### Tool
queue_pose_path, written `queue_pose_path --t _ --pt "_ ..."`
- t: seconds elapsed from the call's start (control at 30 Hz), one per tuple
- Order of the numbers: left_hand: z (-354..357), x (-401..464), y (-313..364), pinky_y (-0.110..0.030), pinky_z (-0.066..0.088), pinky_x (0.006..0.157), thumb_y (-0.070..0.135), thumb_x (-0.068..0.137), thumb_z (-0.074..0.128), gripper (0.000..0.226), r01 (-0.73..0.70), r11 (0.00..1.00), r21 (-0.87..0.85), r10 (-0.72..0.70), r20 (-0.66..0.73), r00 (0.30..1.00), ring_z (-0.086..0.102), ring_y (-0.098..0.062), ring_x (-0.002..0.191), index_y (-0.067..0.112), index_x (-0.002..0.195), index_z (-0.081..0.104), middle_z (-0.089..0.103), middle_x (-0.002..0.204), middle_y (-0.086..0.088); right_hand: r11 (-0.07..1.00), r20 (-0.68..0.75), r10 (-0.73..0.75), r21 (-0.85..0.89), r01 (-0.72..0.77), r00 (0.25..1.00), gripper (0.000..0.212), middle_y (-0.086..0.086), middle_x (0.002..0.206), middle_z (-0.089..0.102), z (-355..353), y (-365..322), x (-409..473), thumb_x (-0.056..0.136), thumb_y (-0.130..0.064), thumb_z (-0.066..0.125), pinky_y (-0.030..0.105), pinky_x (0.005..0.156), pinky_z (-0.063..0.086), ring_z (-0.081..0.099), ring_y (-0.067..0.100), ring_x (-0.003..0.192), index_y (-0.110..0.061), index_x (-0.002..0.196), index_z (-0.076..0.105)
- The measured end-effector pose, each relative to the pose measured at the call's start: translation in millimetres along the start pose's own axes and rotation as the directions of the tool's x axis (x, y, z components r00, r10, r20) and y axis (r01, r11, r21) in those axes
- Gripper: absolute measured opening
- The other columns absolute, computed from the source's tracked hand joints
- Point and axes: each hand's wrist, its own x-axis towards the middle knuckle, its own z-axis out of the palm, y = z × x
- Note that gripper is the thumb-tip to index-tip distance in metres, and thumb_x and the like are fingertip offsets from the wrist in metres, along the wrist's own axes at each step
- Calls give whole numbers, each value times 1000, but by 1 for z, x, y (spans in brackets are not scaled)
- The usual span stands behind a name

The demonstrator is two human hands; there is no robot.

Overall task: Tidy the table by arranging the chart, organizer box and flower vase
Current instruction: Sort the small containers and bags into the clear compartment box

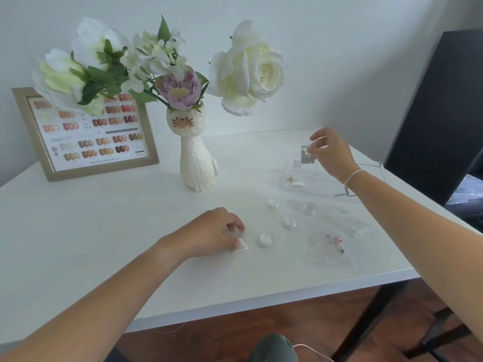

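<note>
A framed nail-colour chart [96,142] leans against the wall at the table's back left. To its right stands a white cat-shaped flower vase [197,158] full of white and lilac flowers. A clear organizer box [303,176] sits open at the back right. Above the box, my right hand [332,155] pinches a small packet of charms [305,154]. Near the table's middle, my left hand [211,233] presses its fingers on a small white packet [240,245] lying on the surface.
Several small round clear jars [266,239] and flat clear packets of trinkets [332,244] lie between my hands on the white table [104,231]. A dark chair [439,113] stands past the right edge. Wooden floor shows below the front edge.
</note>
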Motion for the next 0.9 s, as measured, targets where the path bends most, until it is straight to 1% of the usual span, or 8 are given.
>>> queue_pose_path --t 0.1,0.3,0.37,0.43,0.5,0.6,0.73,0.9 --pt "-3 0 2 -11 33 67 30 83 61 30 -36 999 34 34 41 999 46 3 79 33 113 59 44 92 17 1000 43 7 -24 -6 999 16 -1 72 56 5 4 0 81 -5 55 5 38 32 49 9 61 -17 91 54" --pt "-7 1 5 -15 33 64 27 82 60 13 -61 996 64 57 60 997 48 2 76 36 92 60 47 88 16 990 148 24 -143 -2 989 15 6 84 67 9 15 -4 80 -5 53 14 43 37 50 9 62 -18 88 55" --pt "-9 1 6 -15 34 64 26 82 60 12 -77 994 76 72 63 995 48 2 75 34 89 61 48 87 15 986 163 16 -164 11 986 14 4 86 68 8 17 -5 81 -7 52 19 48 37 51 9 62 -18 89 56" --pt "-9 1 7 -15 34 64 25 81 60 10 -90 992 87 85 67 994 48 2 74 33 88 61 49 86 15 981 176 1 -192 33 984 14 1 88 66 6 19 -7 83 -9 52 20 56 40 57 14 73 -18 92 59" --pt "-10 2 8 -15 35 64 25 81 60 9 -97 991 95 91 66 994 48 1 73 32 86 62 50 86 14 972 179 -25 -226 66 984 15 -1 92 63 4 21 -8 84 -10 53 22 71 41 58 19 89 -15 96 61" --pt "-10 2 7 -16 36 63 29 83 60 6 -88 992 85 83 67 994 48 2 72 31 87 62 52 85 14 966 167 -48 -244 88 985 16 1 96 63 1 23 -11 85 -8 54 24 81 38 57 21 96 -12 98 62" --pt "-7 1 4 -14 35 57 28 83 58 10 -42 999 16 41 61 997 49 3 65 36 89 56 56 76 15 963 180 -70 -245 114 981 15 0 97 63 -4 23 -15 86 -8 54 23 81 37 54 16 92 -13 97 63" --pt "-8 4 2 -8 38 58 20 82 58 14 -33 999 -26 34 17 999 50 0 66 33 88 60 59 71 14 955 194 -75 -270 127 978 12 -5 92 60 -18 26 -21 86 -15 56 25 75 39 56 17 82 -19 95 63"
